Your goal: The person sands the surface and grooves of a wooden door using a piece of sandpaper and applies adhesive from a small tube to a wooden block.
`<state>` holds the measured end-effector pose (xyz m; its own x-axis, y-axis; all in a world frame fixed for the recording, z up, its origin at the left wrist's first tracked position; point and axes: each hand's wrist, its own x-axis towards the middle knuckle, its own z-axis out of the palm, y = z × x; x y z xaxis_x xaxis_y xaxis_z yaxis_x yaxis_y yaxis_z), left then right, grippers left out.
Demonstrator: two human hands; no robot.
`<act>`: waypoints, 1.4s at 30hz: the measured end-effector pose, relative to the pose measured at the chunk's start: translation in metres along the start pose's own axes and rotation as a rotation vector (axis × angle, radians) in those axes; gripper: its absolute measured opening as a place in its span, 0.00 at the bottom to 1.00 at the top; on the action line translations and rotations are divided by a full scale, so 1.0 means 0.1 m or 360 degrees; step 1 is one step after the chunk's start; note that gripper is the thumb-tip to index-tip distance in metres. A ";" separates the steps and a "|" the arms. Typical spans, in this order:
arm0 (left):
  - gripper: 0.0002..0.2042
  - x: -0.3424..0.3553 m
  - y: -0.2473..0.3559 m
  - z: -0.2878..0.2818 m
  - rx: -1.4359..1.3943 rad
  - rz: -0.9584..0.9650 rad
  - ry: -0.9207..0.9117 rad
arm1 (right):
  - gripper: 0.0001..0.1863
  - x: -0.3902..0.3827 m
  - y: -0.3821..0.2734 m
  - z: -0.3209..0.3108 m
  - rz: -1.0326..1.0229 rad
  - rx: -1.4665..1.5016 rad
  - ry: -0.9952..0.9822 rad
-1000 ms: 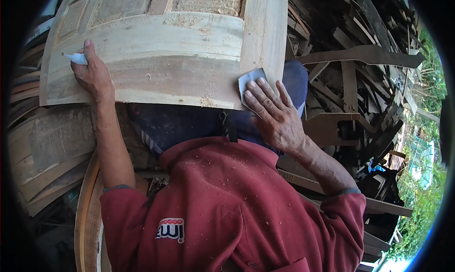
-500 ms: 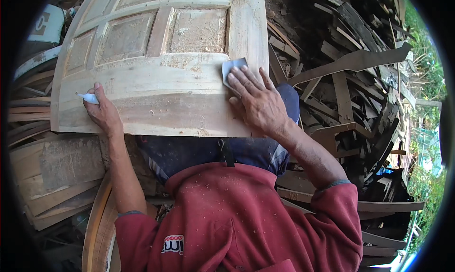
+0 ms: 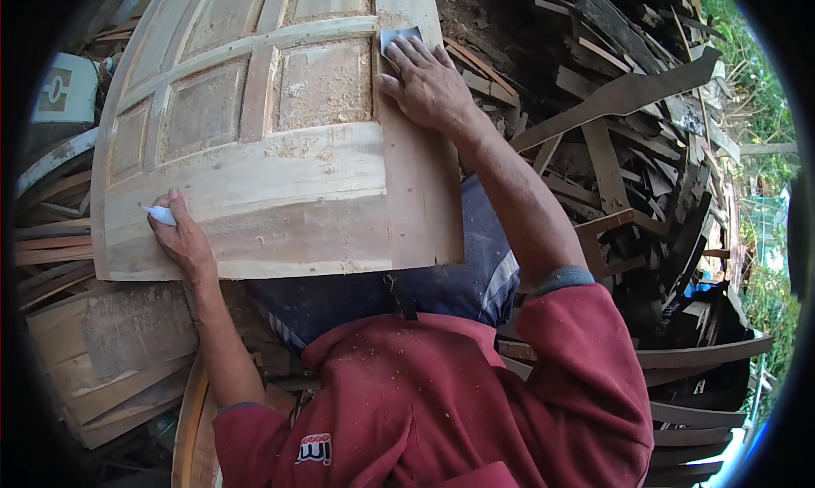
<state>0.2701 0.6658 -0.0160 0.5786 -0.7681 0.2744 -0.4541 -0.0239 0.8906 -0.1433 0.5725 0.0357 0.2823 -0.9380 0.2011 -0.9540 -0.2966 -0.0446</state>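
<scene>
A pale wooden panel door (image 3: 314,178) with recessed panels lies across my lap, dusted with sawdust. My right hand (image 3: 427,84) is stretched along its right stile, fingers together over a grey piece of sandpaper (image 3: 397,38) pressed to the wood. Part of the sheet is hidden beneath the fingers. Near the door's lower left corner, my left hand (image 3: 184,240) is closed around a small white bottle with a thin nozzle (image 3: 160,214). That nozzle points left, and the hand rests at the door's surface.
Piled wood scraps (image 3: 628,131) cover the ground on the right, with a long jagged board (image 3: 620,101) across them. Stacked planks (image 3: 55,242) lie left of the door. Beyond them stands a pale container (image 3: 68,89). Curved boards (image 3: 191,428) are beside my left arm.
My right hand has slid the sandpaper away from me, up the right stile. The door sits somewhat lower in the view. My left hand still grips the bottle near the same corner.
</scene>
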 end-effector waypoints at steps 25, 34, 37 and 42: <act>0.16 0.18 -0.05 -0.04 -0.0055 -0.0030 -0.0016 | 0.29 -1.53 -0.91 -0.38 -0.0168 0.0466 -0.0359; 0.19 0.18 -0.08 -0.12 0.0063 0.0009 0.0020 | 0.28 -1.76 -0.67 -0.37 -0.0222 0.0415 -0.0198; 0.19 0.13 -0.12 -0.09 0.0044 -0.0016 0.0039 | 0.25 -0.29 -0.11 0.10 -0.0103 0.0118 0.0093; 0.20 0.11 0.05 -0.03 -0.0059 -0.0004 0.0164 | 0.25 0.42 -0.08 0.17 0.0042 0.0053 -0.0104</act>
<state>0.2758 0.6589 -0.0072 0.6472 -0.6981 0.3064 -0.4283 -0.0005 0.9036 -0.1220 0.5319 0.0275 0.2644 -0.9549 0.1352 -0.9575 -0.2767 -0.0818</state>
